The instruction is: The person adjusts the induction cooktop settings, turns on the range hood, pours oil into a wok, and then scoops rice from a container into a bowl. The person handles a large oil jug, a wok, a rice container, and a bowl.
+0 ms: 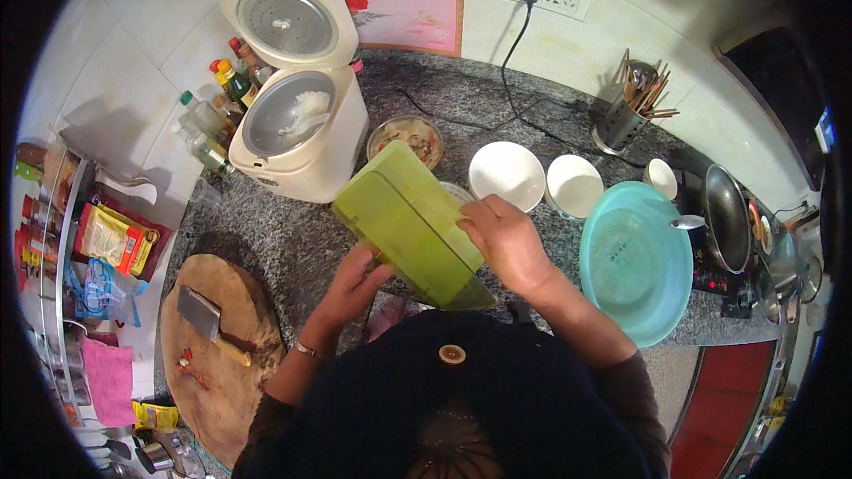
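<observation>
A translucent lime-green plastic box [413, 226] is held tilted above the countertop between my two hands. My left hand [353, 279] supports its near left edge, the fingers partly hidden beneath it. On the far right edge, my right hand [502, 236] pinches the rim between thumb and fingers. A glass bowl of food [414, 133] stands just past the box's far end, partly covered by it. Beside the box a patterned dish [458, 193] shows only in part. Two white bowls, a larger one [507, 176] and a smaller one [575, 186], stand beyond my right hand.
An open rice cooker [339, 153] with rice stands back left, near several bottles. On a round wooden chopping board [233, 306] lies a cleaver [200, 313]. To the right are a turquoise basin [632, 266], a wok [725, 219] and a chopstick holder [620, 126]. A power cord [509, 73] crosses the granite counter.
</observation>
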`<control>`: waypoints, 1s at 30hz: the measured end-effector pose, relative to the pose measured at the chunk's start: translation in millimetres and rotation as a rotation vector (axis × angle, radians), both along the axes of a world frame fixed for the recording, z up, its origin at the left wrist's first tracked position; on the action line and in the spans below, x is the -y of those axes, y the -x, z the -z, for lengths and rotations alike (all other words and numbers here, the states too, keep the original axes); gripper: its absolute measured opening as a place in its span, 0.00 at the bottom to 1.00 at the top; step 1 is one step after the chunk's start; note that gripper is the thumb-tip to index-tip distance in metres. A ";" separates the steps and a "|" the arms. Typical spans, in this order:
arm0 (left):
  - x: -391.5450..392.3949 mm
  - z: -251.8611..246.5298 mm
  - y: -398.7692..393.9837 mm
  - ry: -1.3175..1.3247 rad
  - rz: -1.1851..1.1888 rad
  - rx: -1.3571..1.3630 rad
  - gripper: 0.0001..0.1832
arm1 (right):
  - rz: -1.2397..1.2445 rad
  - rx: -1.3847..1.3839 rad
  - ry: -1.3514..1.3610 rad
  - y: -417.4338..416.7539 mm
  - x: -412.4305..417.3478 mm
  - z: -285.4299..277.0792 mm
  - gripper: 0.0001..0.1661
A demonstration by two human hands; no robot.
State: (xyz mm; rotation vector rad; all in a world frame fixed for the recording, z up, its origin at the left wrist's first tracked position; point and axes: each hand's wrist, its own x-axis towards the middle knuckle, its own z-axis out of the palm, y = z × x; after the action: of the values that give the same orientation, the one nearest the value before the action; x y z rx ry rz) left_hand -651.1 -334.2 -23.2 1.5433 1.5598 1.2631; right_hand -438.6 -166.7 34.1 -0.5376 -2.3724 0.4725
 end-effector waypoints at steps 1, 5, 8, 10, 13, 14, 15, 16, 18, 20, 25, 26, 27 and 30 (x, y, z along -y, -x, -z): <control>-4.9 0.6 -0.7 0.001 0.016 -0.009 0.21 | 0.006 -0.009 0.023 -4.9 -0.5 0.9 0.11; -27.3 -5.1 -9.0 -0.048 0.047 -0.070 0.18 | 0.062 0.017 0.085 -23.2 -3.3 2.2 0.07; -41.2 -5.0 -14.3 -0.043 0.071 -0.064 0.15 | 0.118 0.072 0.046 -32.1 -6.5 5.6 0.06; -48.7 -6.3 -19.2 -0.067 0.094 -0.028 0.14 | 0.161 0.109 0.014 -34.5 -6.4 7.9 0.05; -54.8 -7.1 -23.8 -0.024 0.110 -0.028 0.15 | 0.212 0.168 0.037 -34.7 -3.4 11.9 0.06; -56.5 -4.9 -23.8 -0.035 0.123 -0.027 0.15 | 0.211 0.190 0.078 -35.0 -3.8 15.5 0.06; -58.3 -1.1 -23.2 -0.045 0.137 -0.027 0.15 | 0.209 0.210 0.120 -34.8 -4.2 18.2 0.06; -59.3 0.9 -23.0 -0.055 0.150 -0.027 0.15 | 0.185 0.164 0.158 -34.4 -4.9 19.6 0.05; -58.6 -0.1 -22.7 -0.022 0.153 -0.031 0.15 | 0.136 0.070 0.235 -33.0 -5.6 20.9 0.03; -57.4 1.5 -21.4 0.002 0.156 -0.007 0.16 | 0.129 0.015 0.328 -34.5 -4.9 18.8 0.03; -49.6 8.2 -20.4 0.014 0.110 0.118 0.17 | 0.147 -0.114 0.810 -41.8 -7.0 25.3 0.06; -47.3 11.0 -19.2 0.017 0.094 0.135 0.17 | 0.139 -0.152 0.962 -44.1 -8.5 25.3 0.06; -44.3 15.7 -15.9 0.020 0.077 0.151 0.18 | 0.128 -0.191 1.114 -45.7 -9.9 25.2 0.06; -34.8 31.9 -4.9 0.030 0.015 0.179 0.18 | 0.166 -0.286 1.288 -50.3 -10.8 16.4 0.06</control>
State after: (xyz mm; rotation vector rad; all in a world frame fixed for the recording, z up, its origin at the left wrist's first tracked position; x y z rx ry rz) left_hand -646.2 -299.4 -55.1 1.3803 1.4434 1.3249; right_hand -388.3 -155.9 17.7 -1.0840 -1.4719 1.8481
